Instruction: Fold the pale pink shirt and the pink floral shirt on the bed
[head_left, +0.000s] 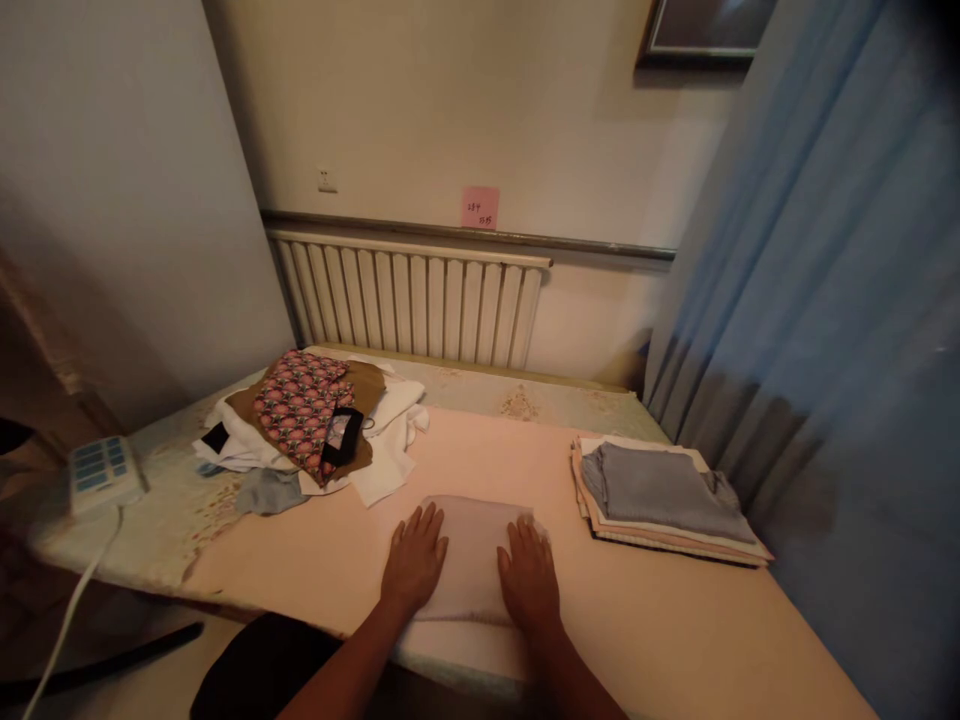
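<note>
A pale lilac-grey folded garment (pixel 474 560) lies flat on the peach cloth near the table's front edge. My left hand (pixel 414 558) rests palm down on its left side, fingers stretched out. On the opposite side my right hand (pixel 529 578) lies flat too, its fingers pointing away from me. Neither hand grips the fabric. To the right sits a stack of folded clothes (pixel 667 495) with a grey garment on top. A loose heap of clothes (pixel 304 415), with a patterned red piece uppermost, is at the back left.
The peach cloth (pixel 675 630) covers much of the table. A white power strip (pixel 105 472) with a cord is at the left edge. Behind the table are a radiator (pixel 412 300) and a wall with a pink note (pixel 480 207). A blue curtain (pixel 840 330) hangs at right.
</note>
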